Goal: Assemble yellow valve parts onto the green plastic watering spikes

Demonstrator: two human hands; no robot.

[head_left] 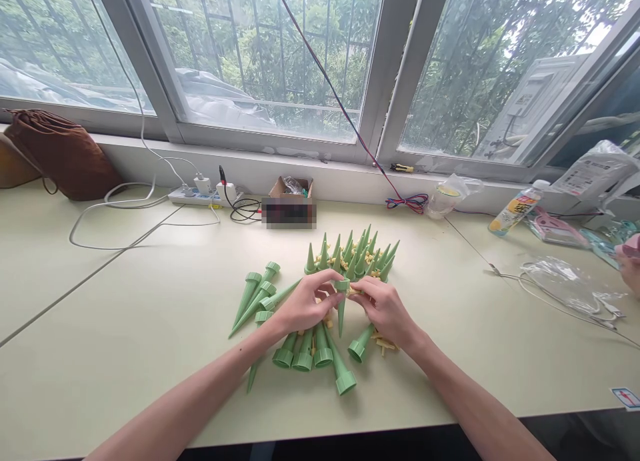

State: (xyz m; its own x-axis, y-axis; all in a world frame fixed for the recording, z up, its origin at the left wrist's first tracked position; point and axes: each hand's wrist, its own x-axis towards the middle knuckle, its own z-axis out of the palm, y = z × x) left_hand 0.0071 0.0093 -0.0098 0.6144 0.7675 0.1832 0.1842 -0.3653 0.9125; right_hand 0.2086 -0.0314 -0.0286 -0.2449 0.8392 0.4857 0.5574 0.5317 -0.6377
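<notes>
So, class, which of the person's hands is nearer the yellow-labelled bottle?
Right. The right hand is left of the bottle and nearer the viewer; the left hand is even farther left.

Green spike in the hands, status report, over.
Holding: left hand and right hand pinch the green spike at its cap, tip down. Underneath lie loose spikes; upright spikes stand just behind.

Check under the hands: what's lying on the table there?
Beneath the left hand and right hand, which pinch one held spike, green spikes lie on the table, wide ends toward the camera, beside small yellow parts. The hands cover their tips; anything more beneath is hidden.
</notes>
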